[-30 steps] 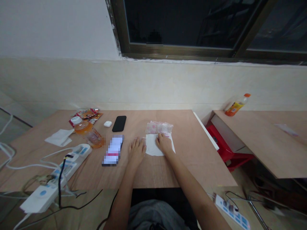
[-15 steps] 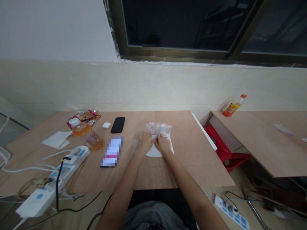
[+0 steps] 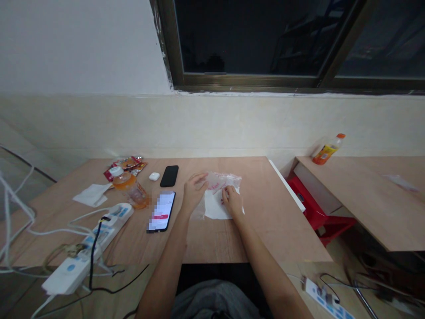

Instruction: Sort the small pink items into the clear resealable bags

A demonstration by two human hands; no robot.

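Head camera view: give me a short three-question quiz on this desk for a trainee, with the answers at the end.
1. Which is nearer the phone with the lit screen: the left hand or the right hand?
2. True or false: the orange-capped bottle stands on the side table, not on the desk with the hands.
3. What colour is the plastic stool next to the side table?

Key: 1. left hand; 2. true; 3. red.
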